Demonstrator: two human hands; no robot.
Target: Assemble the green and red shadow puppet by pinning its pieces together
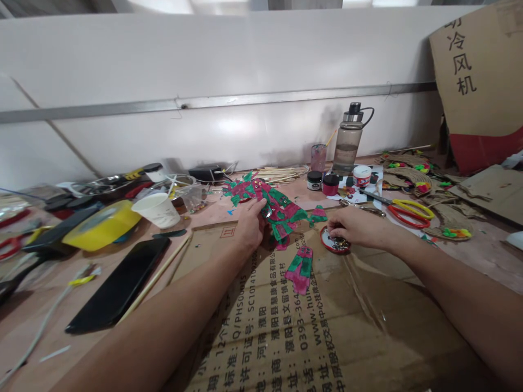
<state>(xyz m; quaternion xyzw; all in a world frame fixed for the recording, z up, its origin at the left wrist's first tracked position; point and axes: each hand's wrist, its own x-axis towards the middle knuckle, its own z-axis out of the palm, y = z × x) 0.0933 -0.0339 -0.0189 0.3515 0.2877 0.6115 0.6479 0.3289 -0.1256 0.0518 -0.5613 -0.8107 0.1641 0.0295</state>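
Note:
My left hand [252, 224] is closed on a pink and green painted cutout figure [281, 209] dotted with small metal pieces, held above the cardboard sheet [253, 326]. Fingers of my right hand [347, 226] are pinched together over a small red-rimmed dish [335, 246] of tiny metallic pieces; whatever is between the fingertips is too small to make out. A loose pink and green cutout [300, 270] lies on the cardboard below the figure. Another small cutout piece [317, 215] is between the figure and the dish.
A black phone [120, 286], a wooden stick, yellow tape [102, 224] and a paper cup [157, 210] are at the left. Paint jars [330, 184], a water bottle [347, 141] and scissors [411, 212] stand or lie behind and right. Cardboard leans at the far right.

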